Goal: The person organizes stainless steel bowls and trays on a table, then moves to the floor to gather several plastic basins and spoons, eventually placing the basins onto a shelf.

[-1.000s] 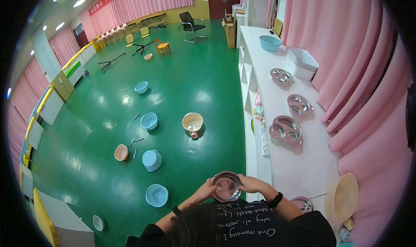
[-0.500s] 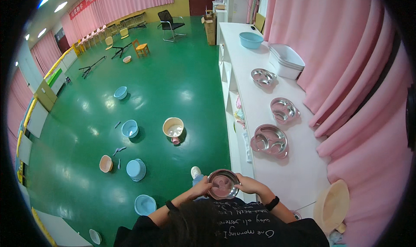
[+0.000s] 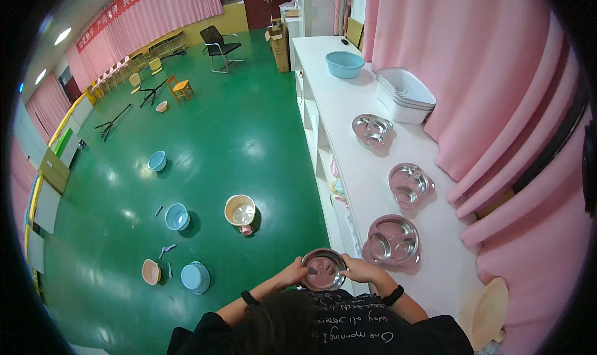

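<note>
A round, shiny steel bowl (image 3: 324, 269) is held in front of my body by both hands. My left hand (image 3: 291, 273) grips its left rim and my right hand (image 3: 359, 270) its right rim, fingers closed on the edge. Just right of it on the white counter lies a steel divided plate (image 3: 393, 242) with round compartments and a pinkish rim. Farther along stand a second divided plate (image 3: 411, 186) and a third divided plate (image 3: 372, 130), roughly in a row.
At the counter's (image 3: 339, 121) far end are stacked white bins (image 3: 404, 97) and a blue basin (image 3: 345, 64). Several basins stand on the green floor, among them a cream basin (image 3: 240, 210) with a pink cup (image 3: 247, 230). Pink curtains (image 3: 429, 56) hang along the right.
My view has shifted, so counter plates and floor basins sit lower in the picture. Both hands still hold the steel bowl, at nearly the same place before my body.
</note>
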A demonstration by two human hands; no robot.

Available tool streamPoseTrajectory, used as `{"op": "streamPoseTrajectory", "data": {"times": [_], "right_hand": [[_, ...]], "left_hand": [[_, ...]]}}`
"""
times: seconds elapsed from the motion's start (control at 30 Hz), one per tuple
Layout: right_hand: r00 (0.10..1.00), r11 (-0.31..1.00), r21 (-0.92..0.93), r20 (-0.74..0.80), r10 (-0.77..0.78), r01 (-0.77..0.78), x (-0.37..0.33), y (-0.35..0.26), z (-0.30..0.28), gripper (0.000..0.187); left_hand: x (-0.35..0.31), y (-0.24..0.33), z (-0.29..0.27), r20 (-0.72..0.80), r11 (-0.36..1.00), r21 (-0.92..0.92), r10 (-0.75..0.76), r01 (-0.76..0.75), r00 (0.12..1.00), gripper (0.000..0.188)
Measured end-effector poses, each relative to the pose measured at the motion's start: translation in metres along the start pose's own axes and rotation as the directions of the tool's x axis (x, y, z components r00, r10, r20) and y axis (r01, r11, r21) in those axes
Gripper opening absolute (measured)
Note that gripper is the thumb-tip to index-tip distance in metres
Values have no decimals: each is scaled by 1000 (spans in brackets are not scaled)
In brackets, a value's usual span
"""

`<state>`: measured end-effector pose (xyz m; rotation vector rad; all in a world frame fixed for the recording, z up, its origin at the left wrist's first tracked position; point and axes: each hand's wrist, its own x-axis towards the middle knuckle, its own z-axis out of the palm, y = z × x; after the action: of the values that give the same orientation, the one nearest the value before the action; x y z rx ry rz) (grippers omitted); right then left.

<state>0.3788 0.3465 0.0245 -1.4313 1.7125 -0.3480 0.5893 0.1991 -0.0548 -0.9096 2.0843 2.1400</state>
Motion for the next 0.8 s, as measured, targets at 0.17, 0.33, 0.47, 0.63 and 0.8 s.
{"op": "streamPoseTrajectory", "data": {"times": [0.17,0.33,0.47,0.63,0.8], "right_hand": [[995,996,-2,27,92,-92,54,12,-16,50],[999,996,75,-15,42,-41,80,28,-26,51],[995,994,110,-104,0,11,88,38,-37,52],[990,988,74,-30,141,-139,82,32,-56,51],[994,992,96,-59,87,-81,74,43,-55,47]], "left_hand": [[1,91,-33,20,991,-25,-133,134,991,47],[48,58,-64,27,979,72,-192,190,981,34],[67,60,-67,90,985,-62,-153,159,984,29],[85,61,-63,73,969,-118,-208,216,975,27],[101,69,-54,134,958,-145,-228,247,964,31]]}}
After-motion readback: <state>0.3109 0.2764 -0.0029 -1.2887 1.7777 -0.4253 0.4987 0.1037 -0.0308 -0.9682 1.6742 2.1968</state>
